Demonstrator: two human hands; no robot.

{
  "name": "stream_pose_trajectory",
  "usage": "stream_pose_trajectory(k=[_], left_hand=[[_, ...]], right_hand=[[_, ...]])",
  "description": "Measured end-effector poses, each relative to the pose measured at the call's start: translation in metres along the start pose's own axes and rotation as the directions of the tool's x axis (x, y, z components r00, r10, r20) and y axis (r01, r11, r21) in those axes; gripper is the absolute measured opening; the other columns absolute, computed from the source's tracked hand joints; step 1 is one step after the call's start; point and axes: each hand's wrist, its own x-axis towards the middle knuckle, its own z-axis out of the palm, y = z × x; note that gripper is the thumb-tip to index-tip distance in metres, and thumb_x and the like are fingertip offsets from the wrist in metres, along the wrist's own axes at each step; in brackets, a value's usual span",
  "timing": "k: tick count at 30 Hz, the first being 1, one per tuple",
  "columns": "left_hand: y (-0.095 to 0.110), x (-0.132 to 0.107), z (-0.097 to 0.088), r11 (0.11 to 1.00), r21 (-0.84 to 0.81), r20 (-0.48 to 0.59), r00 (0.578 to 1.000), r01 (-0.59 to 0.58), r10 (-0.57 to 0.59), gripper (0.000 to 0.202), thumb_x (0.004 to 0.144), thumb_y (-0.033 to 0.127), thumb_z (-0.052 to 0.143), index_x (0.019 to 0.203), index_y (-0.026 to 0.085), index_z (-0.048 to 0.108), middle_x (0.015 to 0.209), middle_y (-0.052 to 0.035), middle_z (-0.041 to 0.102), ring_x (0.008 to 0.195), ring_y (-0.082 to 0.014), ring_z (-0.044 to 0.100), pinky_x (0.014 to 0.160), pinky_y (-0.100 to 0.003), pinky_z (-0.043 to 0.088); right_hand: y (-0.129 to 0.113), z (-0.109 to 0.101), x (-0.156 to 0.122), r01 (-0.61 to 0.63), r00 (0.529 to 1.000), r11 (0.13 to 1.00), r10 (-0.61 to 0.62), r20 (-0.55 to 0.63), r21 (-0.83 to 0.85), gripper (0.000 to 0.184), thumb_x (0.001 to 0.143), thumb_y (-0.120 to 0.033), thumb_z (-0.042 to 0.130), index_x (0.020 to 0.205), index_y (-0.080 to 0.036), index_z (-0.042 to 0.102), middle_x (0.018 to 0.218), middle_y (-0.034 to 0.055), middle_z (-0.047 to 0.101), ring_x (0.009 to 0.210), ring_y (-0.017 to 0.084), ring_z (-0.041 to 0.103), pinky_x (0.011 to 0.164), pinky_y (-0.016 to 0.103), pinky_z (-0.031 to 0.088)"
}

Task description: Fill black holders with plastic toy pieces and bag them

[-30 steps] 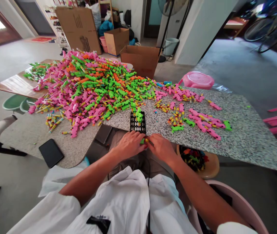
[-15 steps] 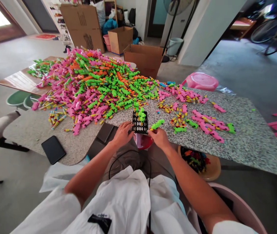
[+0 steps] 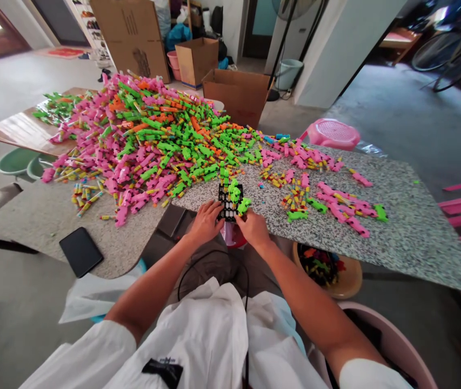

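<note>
In front of me, at the table's near edge, is a black grid tray (image 3: pixel 227 211) with square cells. Several green toy pieces stand in its upper part, among them a green animal-shaped piece (image 3: pixel 234 193). My left hand (image 3: pixel 206 220) is closed on the tray's left edge, thumb toward the near corner. Over the tray's lower right, my right hand (image 3: pixel 253 227) pinches a green toy piece (image 3: pixel 244 205); its lower end is hidden by the fingers. I cannot tell whether that piece touches the cells.
A large heap of pink, green and orange toy pieces (image 3: pixel 153 140) covers the left of the speckled table (image 3: pixel 408 232). Pink pieces (image 3: pixel 341 208) lie at right. A black tablet-like device (image 3: pixel 81 252) rests at front left. Below the edge stands a tan basin (image 3: pixel 349 278).
My right hand has moved left with the green toy piece, from beside the tray to over its lower right. My left hand still grips the tray. The view has shifted slightly.
</note>
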Motion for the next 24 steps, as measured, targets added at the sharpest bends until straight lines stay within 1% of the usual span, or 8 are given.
stream_pose_trajectory(k=[5, 10, 12, 14, 16, 18, 21, 24], left_hand=[[0.002, 0.0, 0.001, 1.0, 0.026, 0.002, 1.0, -0.005, 0.005, 0.05, 0.102, 0.037, 0.053, 0.149, 0.02, 0.055, 0.159, -0.0105, 0.053, 0.155, -0.0319, 0.038, 0.128, -0.058, 0.029], [0.004, 0.0, 0.0, 0.999, 0.045, -0.019, 1.0, 0.009, -0.008, 0.051, 0.101, 0.035, 0.052, 0.15, 0.019, 0.054, 0.159, -0.0107, 0.052, 0.154, -0.032, 0.039, 0.128, -0.057, 0.03], [0.005, 0.0, -0.001, 0.999, 0.045, -0.017, 1.0, 0.001, 0.0, 0.052, 0.1, 0.033, 0.053, 0.15, 0.019, 0.054, 0.159, -0.011, 0.052, 0.154, -0.032, 0.039, 0.128, -0.057, 0.03], [0.004, 0.001, -0.003, 0.999, 0.047, -0.008, 1.0, -0.003, 0.004, 0.053, 0.098, 0.031, 0.054, 0.15, 0.02, 0.054, 0.16, -0.0108, 0.052, 0.154, -0.0318, 0.039, 0.128, -0.057, 0.031], [0.003, 0.001, -0.004, 0.999, 0.053, 0.001, 1.0, -0.004, 0.004, 0.055, 0.096, 0.029, 0.055, 0.15, 0.02, 0.054, 0.16, -0.0106, 0.052, 0.154, -0.032, 0.04, 0.128, -0.057, 0.032], [0.002, 0.002, -0.004, 0.998, 0.058, 0.006, 1.0, -0.012, 0.011, 0.056, 0.095, 0.029, 0.056, 0.151, 0.02, 0.054, 0.16, -0.0108, 0.051, 0.154, -0.0324, 0.04, 0.128, -0.057, 0.032], [-0.001, 0.004, -0.005, 0.997, 0.065, 0.021, 0.999, -0.032, 0.031, 0.057, 0.094, 0.03, 0.057, 0.15, 0.02, 0.053, 0.16, -0.0107, 0.051, 0.154, -0.033, 0.039, 0.128, -0.057, 0.033], [-0.006, 0.006, -0.006, 0.996, 0.067, 0.049, 0.997, -0.055, 0.052, 0.058, 0.093, 0.029, 0.056, 0.15, 0.021, 0.053, 0.161, -0.0096, 0.051, 0.155, -0.0329, 0.039, 0.128, -0.058, 0.033]], right_hand=[[-0.009, -0.001, 0.002, -0.019, 1.0, 0.998, 0.02, 0.018, -0.053, 0.03, 0.103, -0.042, 0.057, 0.111, -0.016, 0.071, 0.093, 0.0137, 0.079, 0.087, 0.027, 0.075, 0.079, 0.032, 0.049], [-0.009, -0.002, 0.011, 0.004, 0.999, 1.0, -0.004, 0.042, 0.013, 0.028, 0.101, -0.037, 0.059, 0.116, -0.017, 0.07, 0.097, 0.0125, 0.078, 0.09, 0.026, 0.074, 0.081, 0.031, 0.049], [-0.004, -0.004, 0.014, 0.019, 0.997, 0.995, -0.026, 0.067, 0.1, 0.025, 0.098, -0.036, 0.063, 0.115, -0.019, 0.071, 0.099, 0.0107, 0.078, 0.092, 0.025, 0.073, 0.082, 0.03, 0.049], [0.005, -0.008, 0.016, 0.028, 0.991, 0.968, -0.059, 0.119, 0.249, 0.025, 0.095, -0.037, 0.068, 0.113, -0.02, 0.07, 0.096, 0.0069, 0.077, 0.089, 0.022, 0.072, 0.08, 0.028, 0.049], [0.014, -0.013, 0.017, 0.032, 0.976, 0.909, -0.117, 0.182, 0.416, 0.03, 0.093, -0.043, 0.069, 0.112, -0.02, 0.069, 0.09, 0.0027, 0.076, 0.081, 0.019, 0.069, 0.076, 0.027, 0.049], [0.021, -0.019, 0.018, 0.031, 0.955, 0.841, -0.185, 0.232, 0.541, 0.036, 0.094, -0.052, 0.065, 0.11, -0.02, 0.07, 0.086, 0.0008, 0.074, 0.077, 0.018, 0.066, 0.072, 0.027, 0.05], [0.026, -0.027, 0.019, 0.007, 0.918, 0.766, -0.26, 0.3, 0.642, 0.042, 0.097, -0.059, 0.057, 0.101, -0.02, 0.073, 0.085, 0.0017, 0.073, 0.075, 0.018, 0.066, 0.07, 0.028, 0.051], [0.028, -0.028, 0.021, -0.014, 0.904, 0.734, -0.28, 0.321, 0.679, 0.039, 0.096, -0.057, 0.059, 0.096, -0.021, 0.075, 0.083, 0.0016, 0.073, 0.071, 0.018, 0.066, 0.069, 0.029, 0.052]])
